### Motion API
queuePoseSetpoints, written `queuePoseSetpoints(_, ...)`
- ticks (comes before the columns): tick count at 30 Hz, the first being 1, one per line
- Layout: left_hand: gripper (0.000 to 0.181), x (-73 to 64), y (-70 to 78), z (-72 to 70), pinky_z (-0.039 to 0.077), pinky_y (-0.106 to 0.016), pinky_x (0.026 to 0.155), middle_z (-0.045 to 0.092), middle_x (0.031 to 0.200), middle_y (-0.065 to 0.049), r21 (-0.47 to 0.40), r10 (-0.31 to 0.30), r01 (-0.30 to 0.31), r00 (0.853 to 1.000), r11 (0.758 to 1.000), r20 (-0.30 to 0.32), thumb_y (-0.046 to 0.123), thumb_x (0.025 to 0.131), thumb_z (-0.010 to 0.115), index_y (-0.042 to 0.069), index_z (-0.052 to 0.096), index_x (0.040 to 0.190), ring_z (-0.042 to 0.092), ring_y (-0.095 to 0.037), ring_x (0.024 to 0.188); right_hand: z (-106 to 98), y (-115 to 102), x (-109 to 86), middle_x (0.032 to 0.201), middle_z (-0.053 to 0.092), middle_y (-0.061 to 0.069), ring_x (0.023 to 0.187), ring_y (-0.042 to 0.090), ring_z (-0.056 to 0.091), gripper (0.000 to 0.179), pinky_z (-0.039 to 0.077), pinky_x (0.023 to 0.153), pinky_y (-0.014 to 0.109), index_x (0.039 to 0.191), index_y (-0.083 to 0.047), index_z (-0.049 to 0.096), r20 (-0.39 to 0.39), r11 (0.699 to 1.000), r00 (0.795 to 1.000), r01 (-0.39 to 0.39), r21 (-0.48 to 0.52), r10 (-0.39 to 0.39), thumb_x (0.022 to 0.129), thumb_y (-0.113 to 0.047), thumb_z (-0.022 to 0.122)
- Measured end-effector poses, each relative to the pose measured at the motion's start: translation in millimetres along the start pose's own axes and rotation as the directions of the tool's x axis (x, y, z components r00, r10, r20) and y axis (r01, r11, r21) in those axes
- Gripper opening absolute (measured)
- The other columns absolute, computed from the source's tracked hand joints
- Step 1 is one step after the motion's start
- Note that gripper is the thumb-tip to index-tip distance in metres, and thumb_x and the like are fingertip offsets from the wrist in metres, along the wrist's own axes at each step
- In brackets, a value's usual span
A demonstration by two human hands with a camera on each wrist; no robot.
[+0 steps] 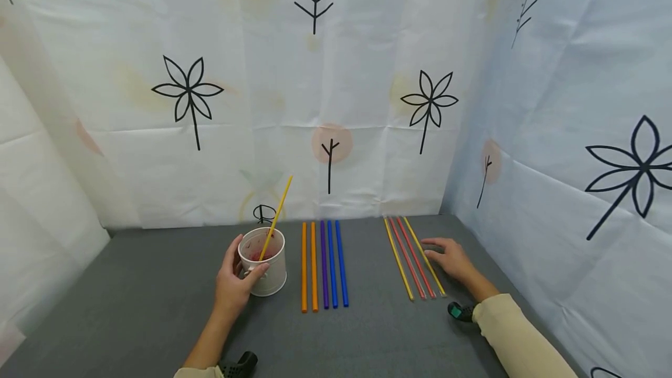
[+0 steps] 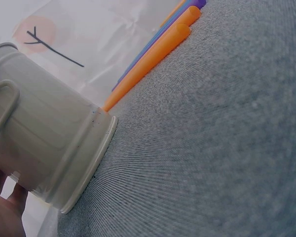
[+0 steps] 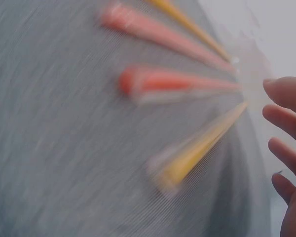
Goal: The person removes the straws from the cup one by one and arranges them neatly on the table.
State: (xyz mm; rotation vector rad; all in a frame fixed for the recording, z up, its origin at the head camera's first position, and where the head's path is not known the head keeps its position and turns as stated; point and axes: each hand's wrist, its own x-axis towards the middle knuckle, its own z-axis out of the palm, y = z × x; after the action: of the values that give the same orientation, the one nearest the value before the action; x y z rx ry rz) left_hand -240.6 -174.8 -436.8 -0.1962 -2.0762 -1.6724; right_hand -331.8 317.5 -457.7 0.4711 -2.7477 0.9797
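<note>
My left hand (image 1: 233, 284) grips a white metal bucket (image 1: 270, 279) that stands on the grey table, fingers along its left side and thumb at the front near the rim. A yellow straw (image 1: 276, 216) leans out of it, and reddish marks show inside. The bucket's wire handle (image 2: 9, 106) hangs on its side in the left wrist view. My right hand (image 1: 452, 258) holds nothing, its fingers loosely spread close to the rightmost yellow straw (image 1: 424, 255). Two red straws (image 1: 407, 258) and another yellow straw (image 1: 399, 258) lie beside that one, blurred in the right wrist view.
Between the bucket and the right-hand group lie two thick orange straws (image 1: 304, 267), a purple straw (image 1: 324, 267) and two blue straws (image 1: 342, 267), roughly parallel. White patterned cloth (image 1: 362, 74) walls the table (image 1: 131, 308) at the back and sides.
</note>
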Motion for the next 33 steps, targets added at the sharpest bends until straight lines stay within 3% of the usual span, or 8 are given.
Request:
queuePoseSetpoints(7, 0.076, -1.0, 2.4, -0.9, 0.029, -0.059, 0.107, 0.042, 0.139, -0.033, 0.009, 0.001, -0.001, 1.0, 1.0, -0.004, 0.0, 0.083, 0.075, -0.005, 0.032, 0.146, 0.041, -0.044, 0.129, -6.1, -27.7, 16.7, 0.128, 0.059, 0.021, 0.12, 0.042, 0.051, 0.033, 0.038, 0.099, 0.062, 0.127, 0.0, 0.061, -0.068, 0.998, 0.997, -0.031, 0.063, 0.035, 0.096, -0.012, 0.061)
queuePoseSetpoints(12, 0.076, -1.9, 4.0, -1.5, 0.029, -0.058, 0.108, 0.041, 0.14, -0.032, 0.011, -0.01, 0.01, 1.0, 1.0, -0.002, 0.001, 0.084, 0.075, -0.005, 0.032, 0.146, 0.04, -0.044, 0.129, -8.3, -52.4, 30.7, 0.123, 0.062, 0.02, 0.111, 0.037, 0.057, 0.031, 0.045, 0.093, 0.056, 0.124, 0.0, 0.063, -0.107, 0.995, 0.994, 0.0, 0.101, 0.011, 0.096, -0.014, 0.062)
queuePoseSetpoints(15, 0.077, -0.5, -4.0, -1.8, 0.028, -0.059, 0.108, 0.042, 0.14, -0.032, 0.004, -0.004, 0.004, 1.0, 1.0, -0.004, 0.001, 0.083, 0.075, -0.005, 0.032, 0.146, 0.04, -0.044, 0.129, -8.2, -66.6, 37.8, 0.12, 0.064, 0.018, 0.106, 0.035, 0.06, 0.03, 0.049, 0.087, 0.053, 0.123, -0.002, 0.064, -0.115, 0.993, 0.993, 0.017, 0.12, -0.004, 0.097, -0.016, 0.062)
queuePoseSetpoints(22, 0.082, 4.7, -38.0, -1.3, 0.03, -0.056, 0.108, 0.044, 0.141, -0.024, 0.017, 0.005, -0.005, 1.0, 1.0, -0.014, 0.007, 0.082, 0.078, 0.005, 0.031, 0.15, 0.042, -0.037, 0.13, -1.0, -96.9, 52.3, 0.118, 0.064, 0.02, 0.102, 0.036, 0.062, 0.025, 0.052, 0.083, 0.049, 0.119, 0.0, 0.066, -0.146, 0.973, 0.989, 0.066, 0.22, -0.035, 0.096, -0.011, 0.061)
queuePoseSetpoints(27, 0.083, 5.2, -43.4, -1.0, 0.031, -0.056, 0.107, 0.046, 0.14, -0.022, 0.009, 0.025, -0.024, 0.999, 1.0, -0.02, 0.009, 0.081, 0.079, 0.006, 0.033, 0.149, 0.043, -0.035, 0.129, 2.8, -129.2, 53.4, 0.116, 0.064, 0.024, 0.102, 0.039, 0.061, 0.026, 0.053, 0.083, 0.045, 0.119, 0.005, 0.063, -0.177, 0.944, 0.982, 0.12, 0.308, -0.067, 0.096, -0.004, 0.06)
queuePoseSetpoints(31, 0.083, 5.7, -42.1, -0.4, 0.032, -0.055, 0.107, 0.045, 0.141, -0.022, 0.015, 0.017, -0.016, 1.0, 1.0, -0.017, 0.008, 0.081, 0.079, 0.005, 0.032, 0.15, 0.043, -0.035, 0.129, 4.9, -154.6, 50.3, 0.115, 0.063, 0.027, 0.101, 0.042, 0.06, 0.027, 0.054, 0.081, 0.036, 0.12, 0.009, 0.061, -0.203, 0.918, 0.975, 0.156, 0.364, -0.085, 0.094, 0.001, 0.06)
queuePoseSetpoints(33, 0.083, 5.7, -39.3, -0.1, 0.031, -0.056, 0.108, 0.045, 0.141, -0.023, 0.01, 0.013, -0.012, 1.0, 1.0, -0.015, 0.006, 0.081, 0.079, 0.005, 0.032, 0.15, 0.043, -0.036, 0.13, 11.0, -157.4, 52.9, 0.114, 0.064, 0.026, 0.1, 0.039, 0.061, 0.026, 0.053, 0.08, 0.03, 0.119, 0.008, 0.061, -0.222, 0.912, 0.971, 0.166, 0.376, -0.085, 0.094, 0.0, 0.061)
